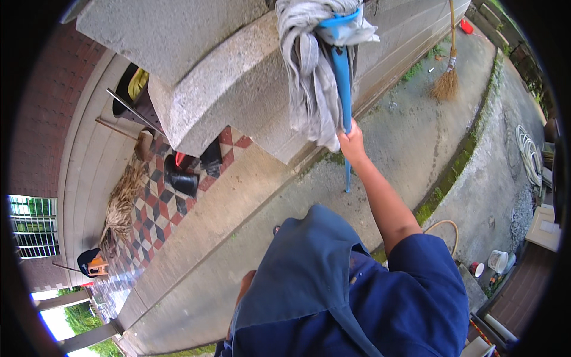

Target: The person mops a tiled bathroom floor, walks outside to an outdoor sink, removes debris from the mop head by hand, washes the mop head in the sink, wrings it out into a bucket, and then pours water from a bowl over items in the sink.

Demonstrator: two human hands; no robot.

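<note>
My right hand (352,145) grips the blue handle (342,89) of a mop, with the arm stretched out ahead of me. Above the hand, the mop's grey cloth strips (308,71) hang down in front of a concrete pillar base (232,76). A blue plastic part (339,20) shows among the strips, with a whitish cloth or plastic piece below it. Beneath my fist the handle narrows to a tip over the concrete path. My left hand is out of view; only a bit of the left arm shows beside the blue-grey apron (299,267).
A straw broom (446,85) stands on the path, near a red object (466,26). Black rubber boots (180,178) stand on the patterned tile porch (151,214). A mossy curb (459,165) edges the path. Coiled hose (528,156) and buckets (497,261) are at right.
</note>
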